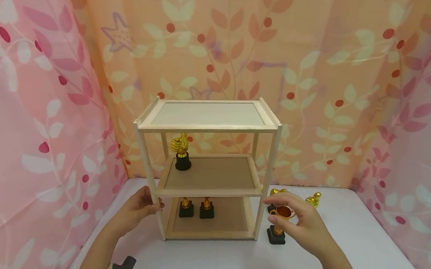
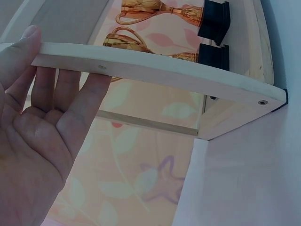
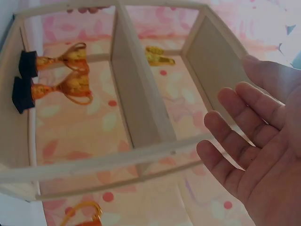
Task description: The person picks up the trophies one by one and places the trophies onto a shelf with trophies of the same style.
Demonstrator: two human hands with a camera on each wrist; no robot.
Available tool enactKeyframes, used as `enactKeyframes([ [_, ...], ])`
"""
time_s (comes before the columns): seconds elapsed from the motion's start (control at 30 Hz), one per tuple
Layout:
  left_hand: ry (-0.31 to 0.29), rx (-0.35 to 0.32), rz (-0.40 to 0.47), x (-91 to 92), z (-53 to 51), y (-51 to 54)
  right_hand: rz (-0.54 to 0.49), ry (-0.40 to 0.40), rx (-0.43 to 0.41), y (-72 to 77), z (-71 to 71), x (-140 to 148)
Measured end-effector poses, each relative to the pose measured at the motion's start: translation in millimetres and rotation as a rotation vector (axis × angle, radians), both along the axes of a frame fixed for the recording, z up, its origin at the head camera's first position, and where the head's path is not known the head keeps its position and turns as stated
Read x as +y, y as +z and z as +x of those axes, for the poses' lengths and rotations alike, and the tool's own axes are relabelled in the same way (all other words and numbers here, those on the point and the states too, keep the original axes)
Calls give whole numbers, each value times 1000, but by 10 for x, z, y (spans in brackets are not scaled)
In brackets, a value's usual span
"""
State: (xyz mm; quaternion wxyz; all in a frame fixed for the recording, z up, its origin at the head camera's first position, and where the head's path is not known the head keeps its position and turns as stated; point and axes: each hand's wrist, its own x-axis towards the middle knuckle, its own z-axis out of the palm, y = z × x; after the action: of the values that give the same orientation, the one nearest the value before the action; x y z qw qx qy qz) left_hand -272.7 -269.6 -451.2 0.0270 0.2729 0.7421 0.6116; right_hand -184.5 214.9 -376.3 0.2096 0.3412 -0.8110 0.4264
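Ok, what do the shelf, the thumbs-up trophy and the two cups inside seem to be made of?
Shelf: probably wood with a matte finish, judging by its pale tan frame.
Thumbs-up trophy: glossy gold with bright highlights; metal or plated plastic, I can't tell.
Cups: shiny copper-gold with strong reflections, so metallic-looking, but possibly plastic too.

The shelf (image 1: 211, 193) at the centre of the head view is pale cream with plain beige-grey panels (image 1: 220, 173), its thumb trophy (image 1: 180, 145) bright gold over black, while the two cups (image 1: 206, 209) at lower centre and the cup (image 1: 283, 211) at lower right are orange-gold on black bases (image 1: 276, 236). The surface (image 1: 224, 262) is plain white. Across the top, the back curtain (image 1: 238, 39) is peach-orange with cream and orange leaves, red dots and purple stars, and the left curtain (image 1: 48, 130) and right curtain (image 1: 423, 146) are pink with white and deeper pink leaves and crimson dots.
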Motion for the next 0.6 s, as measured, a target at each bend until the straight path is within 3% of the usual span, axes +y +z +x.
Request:
enactKeyframes([
  [0.23,13,4,1,13,9,10,50,-87,42,-15,-118,263],
  [0.47,12,-14,4,11,10,9,48,-153,-55,-130,-271,464],
  [0.6,14,-7,1,1,5,-8,33,-98,-121,-218,-376,585],
])
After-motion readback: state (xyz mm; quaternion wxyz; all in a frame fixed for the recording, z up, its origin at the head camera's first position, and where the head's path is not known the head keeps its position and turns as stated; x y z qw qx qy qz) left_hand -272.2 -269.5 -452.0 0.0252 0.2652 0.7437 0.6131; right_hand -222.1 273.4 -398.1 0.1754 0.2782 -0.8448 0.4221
